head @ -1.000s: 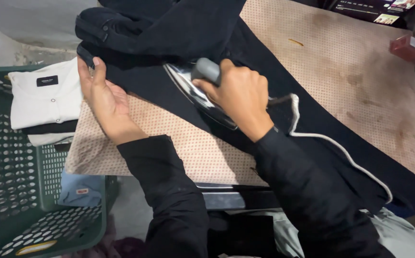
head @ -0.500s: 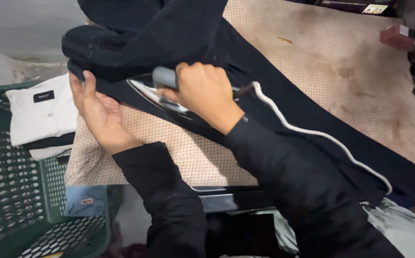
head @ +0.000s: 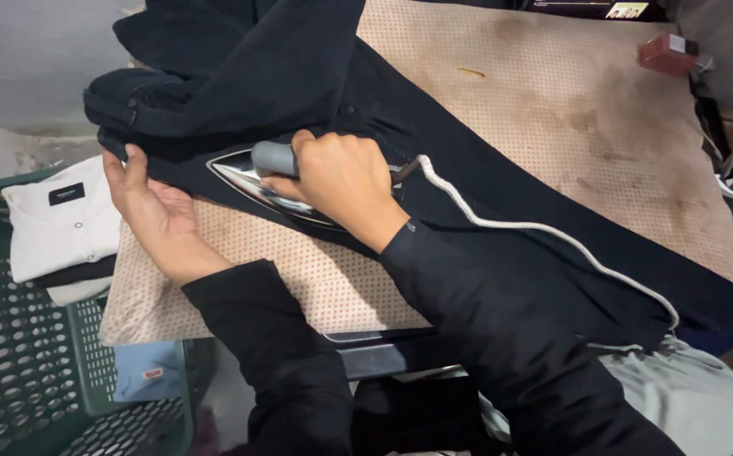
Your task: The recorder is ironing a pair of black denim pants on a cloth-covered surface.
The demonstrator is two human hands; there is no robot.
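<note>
My right hand [head: 345, 181] grips the grey handle of a shiny metal iron [head: 252, 179], which rests on a dark navy garment [head: 485, 190] spread over the dotted beige ironing board [head: 586, 127]. A white cord [head: 544, 232] runs from the iron's rear across the garment to the right. My left hand [head: 151, 211] holds the garment's near left edge, fingers pinching the fabric just left of the iron's tip. Part of the garment is bunched at the board's far left.
A green perforated laundry basket [head: 12, 338] stands at the left with a folded white shirt [head: 58, 219] on it. A red box [head: 666, 52] lies at the board's far right corner. Grey cloth [head: 696, 397] hangs below the board at right.
The iron and my right hand have slid left along the garment toward my left hand. The left hand has kept its grip on the fabric edge.
</note>
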